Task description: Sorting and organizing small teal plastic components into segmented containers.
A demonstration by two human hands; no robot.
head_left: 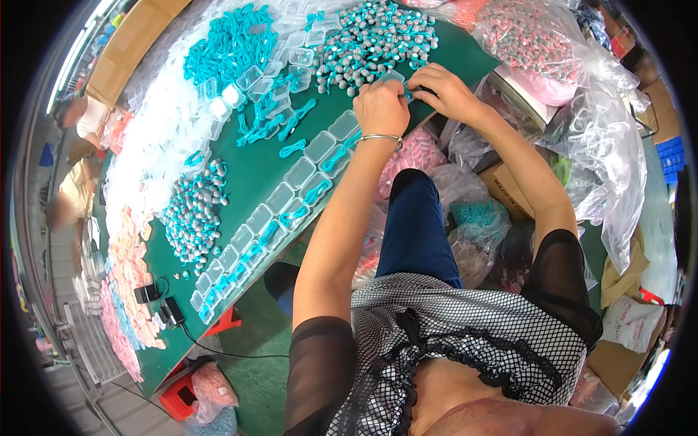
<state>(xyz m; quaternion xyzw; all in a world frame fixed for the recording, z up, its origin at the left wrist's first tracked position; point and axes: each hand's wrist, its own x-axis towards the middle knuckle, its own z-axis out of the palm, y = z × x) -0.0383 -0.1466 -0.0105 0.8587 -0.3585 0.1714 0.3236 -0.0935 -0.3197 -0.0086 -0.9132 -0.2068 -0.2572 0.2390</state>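
Head view: small clear plastic box (393,76) with a teal piece sits at the far edge of the green bench (254,171), pinched between left hand (380,107) and right hand (445,91), fingers closed on it. Grey-teal earplugs (371,40) heaped just beyond; row of filled boxes (280,203) runs back along the bench.

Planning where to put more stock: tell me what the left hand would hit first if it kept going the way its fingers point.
The left hand points up the green table. Just past its fingertips lies the heap of grey-and-teal pieces, so it would probably meet that first; depth is hard to judge.
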